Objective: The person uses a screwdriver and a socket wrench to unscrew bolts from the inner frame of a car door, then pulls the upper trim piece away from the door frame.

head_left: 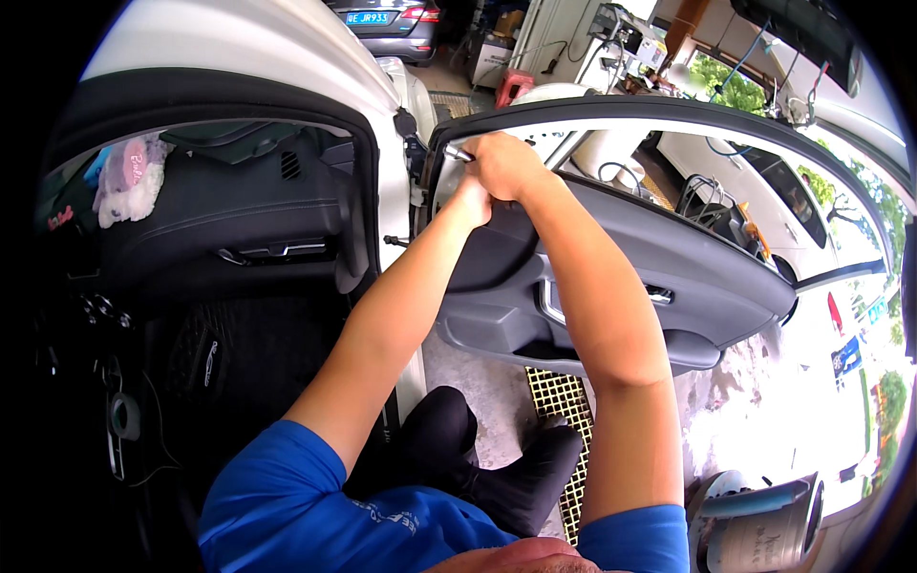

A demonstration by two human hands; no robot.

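Car door [659, 253]: standing open around the fingers and stretching away to their right, probably feeling heavy yet swinging freely on its hinges.
Right hand [513, 165]: curling narrowly at the door's front corner, turning its fingertips out of sight; leaving any full grip impossible to tell.
Left hand [475, 198]: tucking in just below the right fingers, hiding its own fingertips; likewise not showing whether holding anything.
Silver metal piece [458, 153]: poking out just left of the right fingers, likely feeling hard, stiff and slippery; offering little bare length, so probably calling for a firm pinch near the exposed end.
Trim panel [707, 296]: spreading below and right of the fingers, looking stiff, likely scuffing under hard metal.
Window frame [630, 105]: arching above and right of the fingers, probably giving a rigid edge for holding.
Pull handle [548, 298]: sitting below the fingers, likely providing the surest hold for steadying.
Dashboard [248, 205]: lying well left of the fingers.
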